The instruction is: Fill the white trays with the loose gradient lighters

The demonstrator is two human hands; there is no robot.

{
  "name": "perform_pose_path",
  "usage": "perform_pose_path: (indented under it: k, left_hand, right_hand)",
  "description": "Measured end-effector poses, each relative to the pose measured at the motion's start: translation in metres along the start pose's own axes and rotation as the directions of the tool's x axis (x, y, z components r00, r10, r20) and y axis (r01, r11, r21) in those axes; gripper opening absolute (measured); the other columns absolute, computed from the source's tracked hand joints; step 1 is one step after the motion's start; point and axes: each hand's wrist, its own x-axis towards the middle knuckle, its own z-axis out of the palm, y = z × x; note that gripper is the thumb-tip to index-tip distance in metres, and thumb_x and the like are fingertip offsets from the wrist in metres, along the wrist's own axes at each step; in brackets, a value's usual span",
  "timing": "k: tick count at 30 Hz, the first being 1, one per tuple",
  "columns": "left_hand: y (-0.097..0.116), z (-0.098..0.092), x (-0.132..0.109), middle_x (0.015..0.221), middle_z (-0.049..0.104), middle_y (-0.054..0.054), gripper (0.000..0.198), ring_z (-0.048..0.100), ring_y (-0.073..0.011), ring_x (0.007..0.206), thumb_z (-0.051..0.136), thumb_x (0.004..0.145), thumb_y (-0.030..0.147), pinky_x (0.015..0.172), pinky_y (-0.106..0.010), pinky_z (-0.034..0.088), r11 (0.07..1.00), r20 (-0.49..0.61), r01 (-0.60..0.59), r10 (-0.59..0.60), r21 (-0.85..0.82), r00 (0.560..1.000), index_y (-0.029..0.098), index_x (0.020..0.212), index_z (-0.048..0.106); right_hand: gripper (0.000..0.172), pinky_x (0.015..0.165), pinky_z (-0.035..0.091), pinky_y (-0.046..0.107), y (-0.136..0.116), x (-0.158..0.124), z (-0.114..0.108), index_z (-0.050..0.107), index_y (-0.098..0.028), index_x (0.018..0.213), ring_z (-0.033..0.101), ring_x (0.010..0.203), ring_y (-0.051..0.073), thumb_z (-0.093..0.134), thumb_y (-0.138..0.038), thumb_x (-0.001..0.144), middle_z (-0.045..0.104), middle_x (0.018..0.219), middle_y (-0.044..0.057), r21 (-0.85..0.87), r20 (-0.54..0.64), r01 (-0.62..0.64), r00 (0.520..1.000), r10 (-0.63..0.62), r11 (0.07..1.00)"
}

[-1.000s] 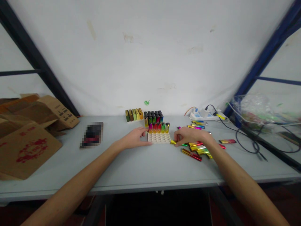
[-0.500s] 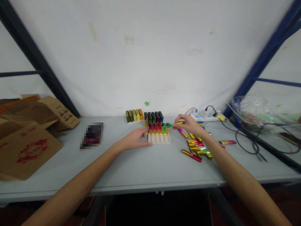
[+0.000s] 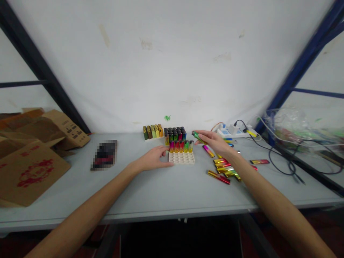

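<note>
So the white tray (image 3: 181, 158) has five colorful lighters (image 3: 181, 146) standing along its far row, with the nearer rows of holes bare. Left hand (image 3: 153, 157) is up against the tray's left end, thumb and fingers spread apart. Right hand (image 3: 215, 141) is just past the tray's far right corner, fingers pinching a tilted green-and-gold lighter (image 3: 198, 136). Right of the tray there's a messy pile of shiny lighters (image 3: 223, 166). Right behind it sits a block of black-topped ones (image 3: 175, 135), and behind-left of it, a gold-topped bunch (image 3: 153, 131).
</note>
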Motion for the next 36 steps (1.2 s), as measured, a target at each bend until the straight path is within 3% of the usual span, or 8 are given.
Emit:
perform_pose_path:
  k: [5,10,13,16,21,25,30,36]
  left_hand:
    - [0.001,0.000,0.000,0.090,0.061,-0.004,0.058,0.058,-0.0225,0.080,0.065,0.081,0.072,0.072,-0.031,0.043,1.000,-0.006,0.008,-0.008,0.001,1.000,0.017,0.100,0.062]
    - [0.003,-0.001,-0.001,0.093,0.062,-0.005,0.057,0.057,-0.0220,0.080,0.066,0.081,0.070,0.071,-0.030,0.042,1.000,0.003,0.018,-0.018,-0.005,1.000,0.017,0.100,0.062]
    - [0.001,0.000,0.000,0.091,0.061,-0.005,0.058,0.057,-0.0222,0.080,0.066,0.081,0.071,0.071,-0.030,0.042,1.000,-0.004,0.014,-0.014,0.000,1.000,0.017,0.100,0.062]
    - [-0.002,0.002,0.000,0.090,0.060,-0.004,0.059,0.057,-0.0223,0.080,0.065,0.081,0.072,0.072,-0.030,0.043,1.000,-0.008,0.002,-0.002,0.004,1.000,0.017,0.102,0.062]
    - [-0.002,0.001,0.000,0.090,0.060,-0.004,0.059,0.057,-0.0221,0.080,0.066,0.081,0.071,0.073,-0.031,0.043,1.000,-0.007,-0.007,0.007,-0.010,1.000,0.017,0.104,0.062]
    - [-0.001,0.001,0.000,0.091,0.062,-0.004,0.060,0.057,-0.0223,0.080,0.067,0.080,0.070,0.073,-0.031,0.044,1.000,-0.010,-0.007,0.006,-0.022,1.000,0.017,0.108,0.064]
    - [-0.001,0.001,0.001,0.091,0.062,-0.004,0.062,0.058,-0.0229,0.080,0.066,0.080,0.072,0.073,-0.031,0.044,1.000,-0.010,-0.013,0.013,-0.008,1.000,0.017,0.109,0.064]
    - [0.001,0.000,0.000,0.091,0.062,-0.005,0.062,0.058,-0.0232,0.081,0.066,0.081,0.071,0.073,-0.031,0.044,1.000,-0.007,-0.008,0.008,-0.012,1.000,0.016,0.109,0.064]
  right_hand:
    - [0.044,0.076,0.050,0.032,-0.003,-0.001,0.008,0.064,-0.019,0.115,0.060,0.075,0.016,0.065,-0.055,0.090,0.064,0.080,0.001,0.172,0.046,-0.025,0.999,0.017,0.985]
    - [0.040,0.049,0.028,0.023,-0.011,-0.006,0.018,0.049,-0.026,0.107,0.037,0.053,0.009,0.063,-0.059,0.089,0.058,0.081,-0.004,0.288,0.079,-0.102,0.993,0.082,0.952]
    - [0.041,0.047,0.019,0.022,-0.012,-0.007,0.023,0.049,-0.025,0.104,0.025,0.050,0.008,0.061,-0.062,0.090,0.040,0.066,-0.009,0.247,0.082,-0.104,0.993,0.086,0.964]
    - [0.047,0.046,0.020,0.023,-0.011,-0.006,0.026,0.052,-0.022,0.090,0.023,0.050,0.009,0.060,-0.069,0.088,0.028,0.062,-0.009,0.127,0.038,-0.076,0.997,0.072,0.989]
    - [0.057,0.050,0.026,0.027,-0.008,-0.005,0.030,0.043,-0.021,0.065,0.034,0.052,0.010,0.048,-0.072,0.091,0.037,0.057,-0.005,-0.256,-0.114,-0.027,0.994,-0.002,0.966]
    - [0.047,0.055,0.028,0.028,0.001,-0.002,0.032,0.042,-0.022,0.061,0.040,0.056,0.013,0.047,-0.057,0.092,0.039,0.056,-0.004,-0.463,-0.165,-0.030,0.985,-0.053,0.886]
    - [0.032,0.056,0.025,0.028,0.009,0.000,0.034,0.038,-0.023,0.062,0.038,0.058,0.013,0.045,-0.042,0.087,0.035,0.057,-0.005,-0.519,-0.172,-0.006,0.980,-0.098,0.855]
    - [0.040,0.058,0.027,0.028,0.009,0.001,0.034,0.039,-0.022,0.064,0.038,0.058,0.013,0.046,-0.049,0.093,0.036,0.059,-0.005,-0.511,-0.159,0.022,0.980,-0.120,0.859]
